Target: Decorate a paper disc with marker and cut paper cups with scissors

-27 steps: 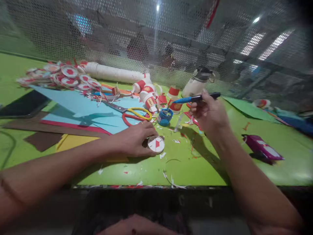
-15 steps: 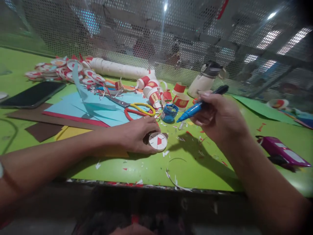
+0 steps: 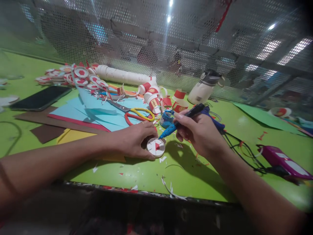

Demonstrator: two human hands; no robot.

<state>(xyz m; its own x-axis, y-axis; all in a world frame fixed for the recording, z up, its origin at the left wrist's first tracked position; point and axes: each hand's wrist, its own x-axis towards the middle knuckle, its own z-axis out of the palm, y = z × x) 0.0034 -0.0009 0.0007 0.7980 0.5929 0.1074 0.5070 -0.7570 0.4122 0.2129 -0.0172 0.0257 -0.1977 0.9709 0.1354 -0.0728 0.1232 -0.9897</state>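
My left hand (image 3: 137, 138) rests at the table's front and grips the side of a small round white disc (image 3: 152, 150), like a paper cup base, with a red patch and dark lines on its face. My right hand (image 3: 195, 130) holds a blue-and-black marker (image 3: 179, 122) between thumb and fingers. Its blue tip is at the disc's upper edge; whether it touches I cannot tell. Just behind the marker stands a small blue-stained jar (image 3: 166, 120), partly hidden. Scissors (image 3: 140, 114) with red and yellow handles lie on light blue paper (image 3: 102, 112) beyond my left hand.
Many red-and-white discs (image 3: 81, 72) are heaped at back left, near a phone (image 3: 41, 98) and a stack of white cups (image 3: 122, 74). Cut cup pieces (image 3: 153, 98) lie mid-table. A magenta device (image 3: 281, 156) with black cables sits right. A perforated screen (image 3: 151, 42) stands behind.
My right hand has moved left and down, bringing the marker tip from beside the jar to the disc's edge. My left hand still holds the disc. The view has shifted slightly.
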